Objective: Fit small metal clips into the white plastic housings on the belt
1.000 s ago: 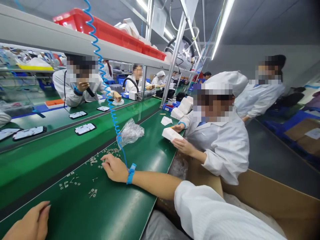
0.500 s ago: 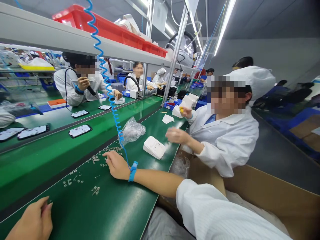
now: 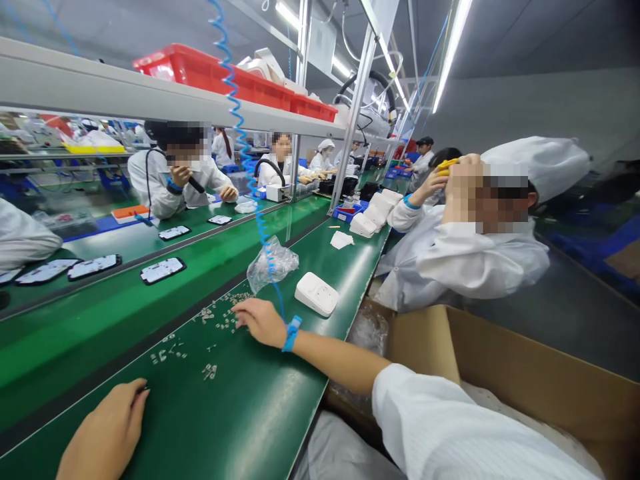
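Note:
My left hand (image 3: 107, 430) is low at the left, over the green bench, with thumb and forefinger pinched together. A small dark bit shows at its fingertips, too tiny to name. My right hand (image 3: 263, 322) rests by a scatter of small clear and metallic parts (image 3: 240, 298). Its fingers are curled in, and what they pinch, if anything, is hidden. On that wrist is a blue strap (image 3: 291, 333) joined to a coiled blue cord (image 3: 260, 217). Nearer me lie more loose small parts (image 3: 210, 371), between the two hands.
A white plastic device (image 3: 317, 294) and a crumpled clear bag (image 3: 273, 265) lie beyond my right hand. A co-worker (image 3: 475, 253) sits at right, both hands raised, near a cardboard box (image 3: 525, 367). White-and-black panels (image 3: 163, 271) lie on the green strip (image 3: 215, 260).
The co-worker has put the white device down on the bench, then raised both hands toward the head, holding something yellow. My view has shifted slightly; my hands keep nearly the same places and poses.

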`<state>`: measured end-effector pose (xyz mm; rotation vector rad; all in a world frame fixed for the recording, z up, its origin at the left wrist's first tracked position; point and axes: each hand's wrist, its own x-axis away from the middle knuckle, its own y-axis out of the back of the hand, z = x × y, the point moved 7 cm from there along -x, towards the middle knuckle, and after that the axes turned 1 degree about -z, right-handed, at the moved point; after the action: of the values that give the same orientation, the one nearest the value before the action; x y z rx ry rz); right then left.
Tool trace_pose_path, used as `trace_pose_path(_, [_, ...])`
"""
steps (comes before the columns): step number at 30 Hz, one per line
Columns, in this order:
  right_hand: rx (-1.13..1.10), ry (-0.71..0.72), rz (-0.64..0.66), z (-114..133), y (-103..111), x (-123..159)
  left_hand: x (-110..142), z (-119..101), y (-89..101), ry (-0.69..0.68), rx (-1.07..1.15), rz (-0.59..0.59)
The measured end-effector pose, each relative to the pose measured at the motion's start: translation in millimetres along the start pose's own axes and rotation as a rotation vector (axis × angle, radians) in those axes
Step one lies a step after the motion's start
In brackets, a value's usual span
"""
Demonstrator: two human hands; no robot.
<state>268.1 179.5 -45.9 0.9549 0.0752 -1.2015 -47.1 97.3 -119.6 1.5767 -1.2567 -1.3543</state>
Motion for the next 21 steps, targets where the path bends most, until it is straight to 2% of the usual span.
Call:
trace_pose_path(3, [0.126,-0.034,-0.012,-14.8,36.7,16.6,-0.3,-13.0,6.0,-0.003,0.004,0.058])
trace_pose_path(9, [0.423,-0.268,-0.151,-66.5,133.7,41.8,2.1,-33.2,15.2,-0.066,-0.053,0.033])
trace_pose_path(12, [0.577,-0.367,-0.215,-84.6,171.4,56.5,3.4,-37.3,15.3,-0.077,-0.098,0.027])
trace_pose_path(14, [0.655,-0.391,-0.216,-90.6,182.4,68.9,4.2,-38.0,15.1,-0.078,-0.12,0.013])
trace_pose_path(16, [0.702,-0.399,-0.206,-92.4,182.8,82.3,4.7,-38.4,14.3,-0.087,-0.128,0.004])
trace_pose_path(21, [0.719,-0.364,-0.203,-76.9,158.4,100.8,3.4,-35.9,11.4,-0.085,-0.122,0.021])
